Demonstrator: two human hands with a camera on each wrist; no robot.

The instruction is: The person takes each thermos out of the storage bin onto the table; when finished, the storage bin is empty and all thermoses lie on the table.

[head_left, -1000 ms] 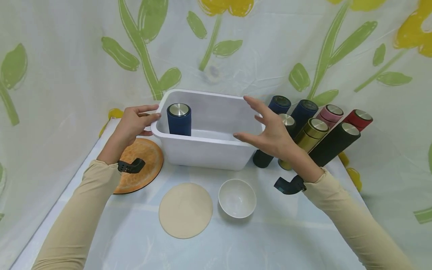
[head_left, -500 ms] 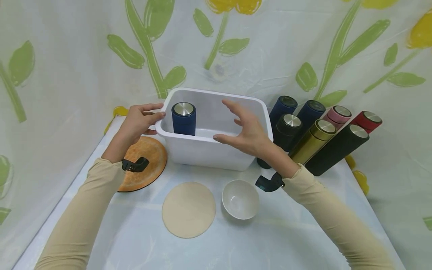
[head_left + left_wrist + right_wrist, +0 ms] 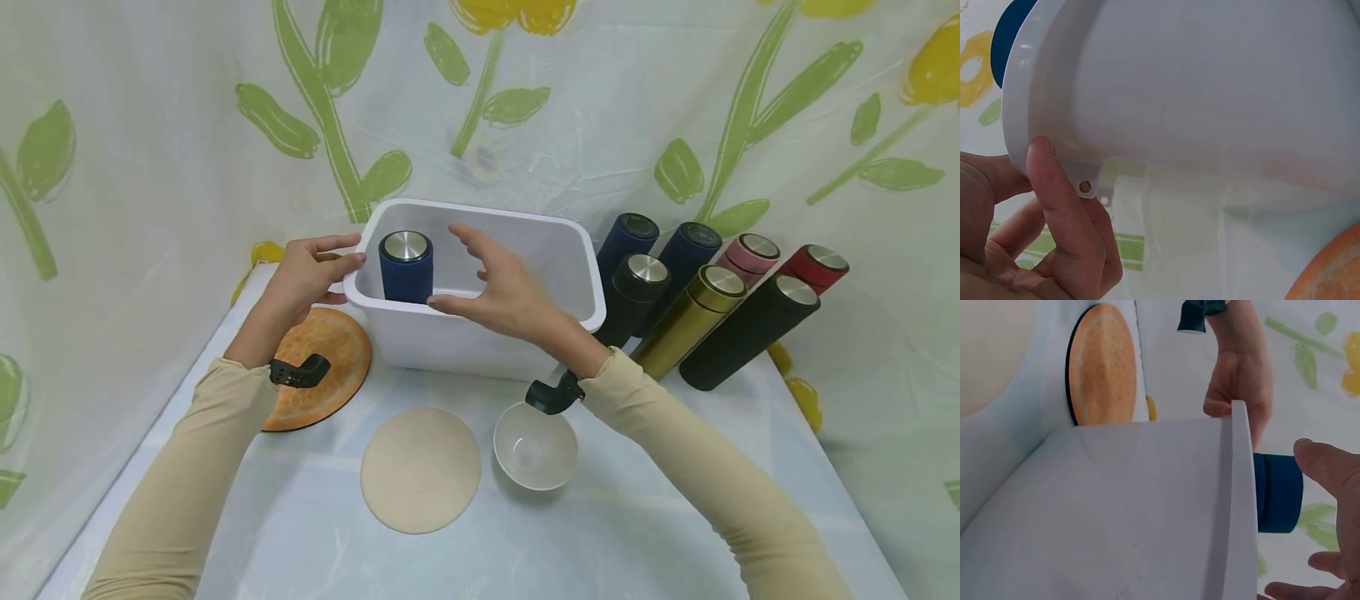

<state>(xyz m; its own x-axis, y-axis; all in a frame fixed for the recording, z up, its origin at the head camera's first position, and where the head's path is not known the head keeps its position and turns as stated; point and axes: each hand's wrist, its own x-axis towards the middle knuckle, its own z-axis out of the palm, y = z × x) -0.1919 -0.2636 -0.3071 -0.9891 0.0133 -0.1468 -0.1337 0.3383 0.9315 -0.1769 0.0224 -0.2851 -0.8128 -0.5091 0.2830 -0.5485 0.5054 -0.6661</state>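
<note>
A white plastic bin [image 3: 465, 343] stands at the back of the table. Inside its left end rises a dark blue thermos [image 3: 407, 271] with a silver lid top. My left hand [image 3: 307, 271] pinches the bin's left rim; in the left wrist view its fingers [image 3: 1066, 219] lie on both sides of the rim, by a small hole. Over the bin, my right hand [image 3: 504, 287] reaches left, thumb and fingers spread and holding nothing. The right wrist view has its thumb [image 3: 1322, 464] close to the thermos's top [image 3: 1282, 494].
Several thermoses lean together right of the bin, among them a gold one [image 3: 693, 321], a black one [image 3: 750, 333] and a red one [image 3: 813, 268]. In front are a beige round mat [image 3: 420, 471] and a white bowl [image 3: 536, 450]. An orange-patterned round mat [image 3: 322, 367] lies left.
My right hand has moved left across the bin, from its right end to near the blue thermos, fingers still spread. My left hand stays on the rim.
</note>
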